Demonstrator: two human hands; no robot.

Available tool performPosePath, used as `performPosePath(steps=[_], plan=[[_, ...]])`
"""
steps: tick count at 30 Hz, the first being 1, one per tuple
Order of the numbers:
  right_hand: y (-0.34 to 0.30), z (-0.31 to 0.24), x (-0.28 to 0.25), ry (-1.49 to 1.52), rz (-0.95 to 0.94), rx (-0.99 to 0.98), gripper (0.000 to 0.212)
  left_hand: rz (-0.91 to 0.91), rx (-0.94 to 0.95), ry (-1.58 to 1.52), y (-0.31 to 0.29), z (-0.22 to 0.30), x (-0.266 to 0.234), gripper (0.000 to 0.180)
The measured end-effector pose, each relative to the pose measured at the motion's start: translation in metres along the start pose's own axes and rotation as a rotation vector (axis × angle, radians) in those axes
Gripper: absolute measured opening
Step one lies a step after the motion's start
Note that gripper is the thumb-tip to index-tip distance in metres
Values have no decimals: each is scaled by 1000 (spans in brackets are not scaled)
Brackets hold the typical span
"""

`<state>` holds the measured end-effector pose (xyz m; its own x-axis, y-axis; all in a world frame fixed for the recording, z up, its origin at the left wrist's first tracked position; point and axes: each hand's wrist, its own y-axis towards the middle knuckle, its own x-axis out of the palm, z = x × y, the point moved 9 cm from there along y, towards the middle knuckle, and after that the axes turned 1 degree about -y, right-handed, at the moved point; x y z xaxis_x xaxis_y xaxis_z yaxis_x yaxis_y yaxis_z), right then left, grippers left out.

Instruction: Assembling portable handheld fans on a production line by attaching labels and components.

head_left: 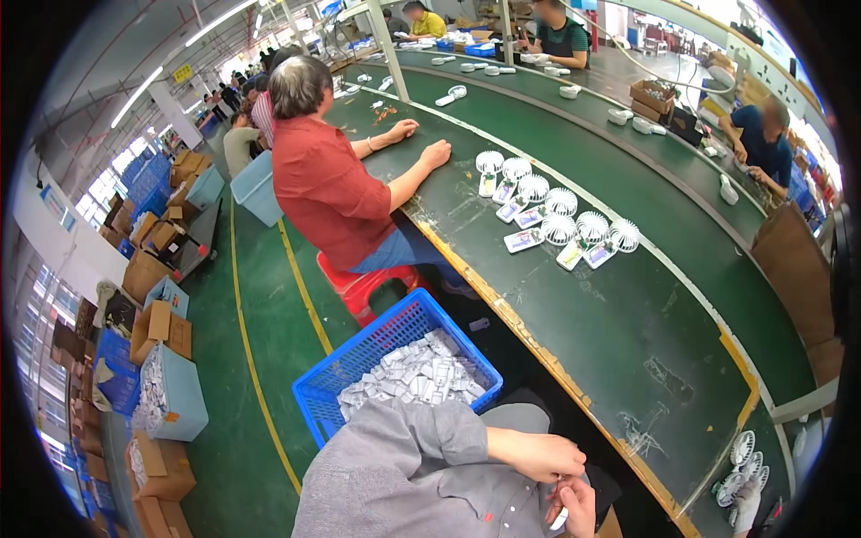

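Note:
My left hand (541, 455) and my right hand (577, 505) meet low in front of my grey shirt, fingers closed and pinched together. A small white piece (560, 519) shows at the right hand; its kind is hidden by the fingers. What the left fingertips pinch is too small to make out. Beside my left arm a blue plastic basket (309, 394) holds many small white plastic parts (417, 372). On the green-topped workbench (574, 332) several white handheld fans (560, 215) stand in a group, round cages up, purple and yellow marks on their handles.
A person in a red shirt (327, 179) sits on a red stool (359, 287) at the bench. Beyond runs a green conveyor (682, 197) with white fan parts. A gloved hand (746, 507) of another person is near more fans (743, 466). Cartons (161, 332) line the left.

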<state>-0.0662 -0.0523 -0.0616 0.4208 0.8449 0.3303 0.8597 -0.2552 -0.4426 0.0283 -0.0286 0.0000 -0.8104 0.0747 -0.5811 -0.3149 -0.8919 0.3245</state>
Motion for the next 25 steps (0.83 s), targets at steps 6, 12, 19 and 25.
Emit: performPosePath(steps=[6, 12, 19, 25], plan=[[2, -4, 12, -17, -15, -69, 20, 4, 23, -83, -1, 11, -9, 15], [-3, 5, 12, 462, 82, 55, 13, 123, -28, -64, -6, 17, -8, 13], [-11, -10, 17, 277, 74, 44, 15, 325, 35, 11, -14, 23, -17, 10], [-26, 26, -7, 319, -130, 52, 21, 256, -116, -592, -2, 21, -14, 12]])
